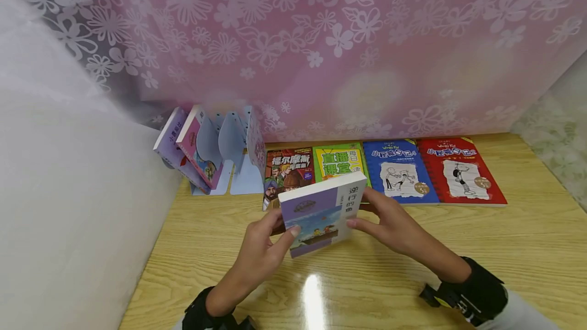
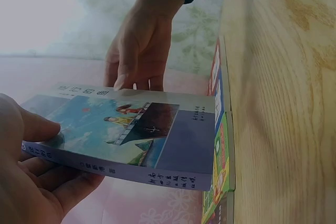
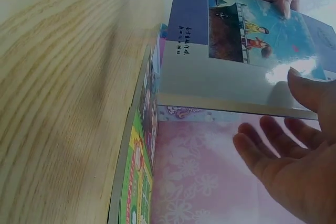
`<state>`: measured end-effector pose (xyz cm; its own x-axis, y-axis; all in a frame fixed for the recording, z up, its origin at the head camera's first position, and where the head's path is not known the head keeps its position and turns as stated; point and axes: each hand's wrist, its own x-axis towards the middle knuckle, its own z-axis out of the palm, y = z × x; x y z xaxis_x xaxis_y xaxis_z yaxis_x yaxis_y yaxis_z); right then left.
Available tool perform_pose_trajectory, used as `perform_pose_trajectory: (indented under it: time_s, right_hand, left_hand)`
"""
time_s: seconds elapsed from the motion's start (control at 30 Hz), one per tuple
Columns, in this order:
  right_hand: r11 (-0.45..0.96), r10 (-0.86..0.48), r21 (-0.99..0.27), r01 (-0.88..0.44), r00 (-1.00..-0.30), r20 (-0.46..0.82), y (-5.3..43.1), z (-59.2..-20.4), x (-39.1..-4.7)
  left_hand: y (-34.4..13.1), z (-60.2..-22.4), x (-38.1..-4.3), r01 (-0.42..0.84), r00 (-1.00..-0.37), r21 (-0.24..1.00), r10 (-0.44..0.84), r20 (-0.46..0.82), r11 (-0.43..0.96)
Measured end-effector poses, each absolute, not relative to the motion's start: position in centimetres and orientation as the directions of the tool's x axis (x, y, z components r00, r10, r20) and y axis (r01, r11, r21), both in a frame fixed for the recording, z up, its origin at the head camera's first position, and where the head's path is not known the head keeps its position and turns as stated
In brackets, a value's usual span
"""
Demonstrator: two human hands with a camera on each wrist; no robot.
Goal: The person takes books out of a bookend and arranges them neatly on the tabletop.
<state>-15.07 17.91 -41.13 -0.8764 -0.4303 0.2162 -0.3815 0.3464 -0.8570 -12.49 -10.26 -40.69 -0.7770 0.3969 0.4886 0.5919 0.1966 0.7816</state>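
Observation:
A paperback book (image 1: 316,218) with a purple and white cover and a picture of figures on a boat is held up, tilted, over the table. The left hand (image 1: 262,249) grips it by the spine side, thumb on the front cover and fingers behind, as the left wrist view also shows. At the opposite edge is the right hand (image 1: 390,223). In the right wrist view its thumb (image 3: 304,90) lies over the cover's margin, while its loosely bent fingers (image 3: 278,140) stand apart from the book's edge.
A light blue bookend rack (image 1: 234,141) at the back left holds a purple book (image 1: 176,141) and a pink book (image 1: 194,146), both leaning. Along the wall lie a detective comic (image 1: 289,167), a green book (image 1: 339,159), a blue book (image 1: 399,172) and a red book (image 1: 463,172).

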Motion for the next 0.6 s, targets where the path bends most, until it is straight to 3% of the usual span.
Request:
perform_pose_trajectory:
  time_s: [0.6]
  right_hand:
    - [0.341,-0.408,-0.822,-0.456,-0.86,0.307,18.3,-40.9,-13.9]
  left_hand:
    - [-10.1,-40.5,-12.8,0.615,-0.743,0.767,0.46,0.487,0.183]
